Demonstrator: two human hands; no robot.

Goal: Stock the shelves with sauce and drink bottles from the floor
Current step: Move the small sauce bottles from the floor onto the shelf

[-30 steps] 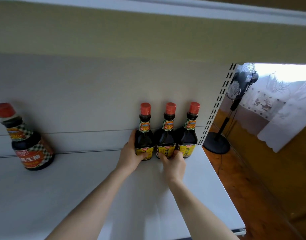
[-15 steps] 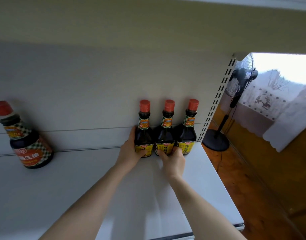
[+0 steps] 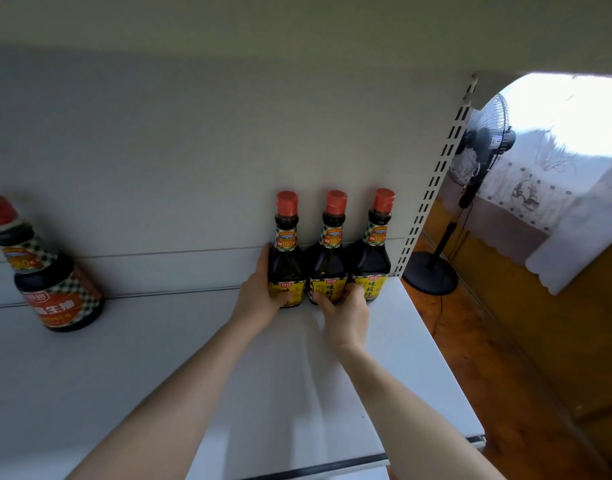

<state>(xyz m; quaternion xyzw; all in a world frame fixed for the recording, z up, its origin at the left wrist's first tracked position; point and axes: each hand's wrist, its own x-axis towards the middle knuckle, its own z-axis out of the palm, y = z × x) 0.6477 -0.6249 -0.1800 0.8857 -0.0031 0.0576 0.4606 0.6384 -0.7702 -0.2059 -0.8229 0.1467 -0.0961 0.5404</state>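
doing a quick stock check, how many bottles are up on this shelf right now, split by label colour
yellow-label bottles: 3
red-label bottle: 1
total: 4

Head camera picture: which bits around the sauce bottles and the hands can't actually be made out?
- Lower label of the left bottle, head view: partly covered by the thumb of the left hand.
- Base of the middle bottle, head view: hidden behind the right hand.
- Cap of the large bottle, head view: clipped by the left edge.
- Area behind the fan, head view: washed out by window glare.
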